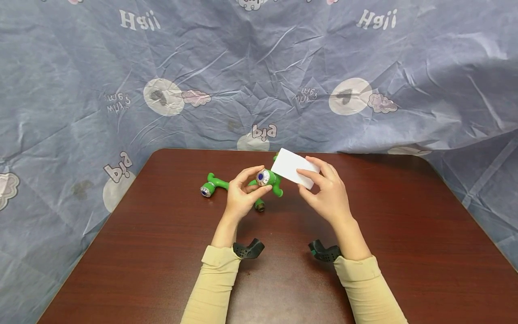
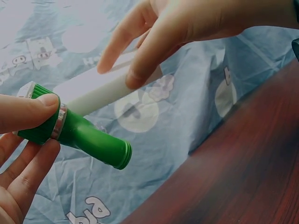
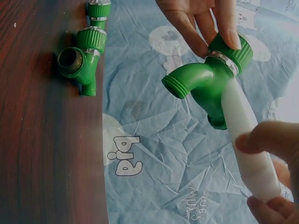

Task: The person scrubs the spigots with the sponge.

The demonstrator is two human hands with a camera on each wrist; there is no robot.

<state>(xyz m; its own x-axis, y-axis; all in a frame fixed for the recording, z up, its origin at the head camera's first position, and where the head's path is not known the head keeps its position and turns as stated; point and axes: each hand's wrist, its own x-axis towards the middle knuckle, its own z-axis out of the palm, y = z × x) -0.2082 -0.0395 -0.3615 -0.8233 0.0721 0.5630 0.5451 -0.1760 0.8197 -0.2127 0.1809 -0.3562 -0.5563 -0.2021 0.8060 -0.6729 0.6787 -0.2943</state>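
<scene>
brown table (image 1: 133, 270), wrinkled blue cloth (image 1: 251, 72) behind, printed pink clouds (image 1: 196, 97), white lettering (image 1: 140, 21)

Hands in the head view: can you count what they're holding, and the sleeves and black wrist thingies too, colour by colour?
Mostly green: 1 tap, left hand
White: 1 block, right hand
Mostly black: 2 wrist pieces
Pale yellow: 2 sleeves
Total: 6

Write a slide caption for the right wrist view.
Left hand grips a green, silver-ringed pipe fitting; right hand holds a white rectangular block beside it.
</scene>
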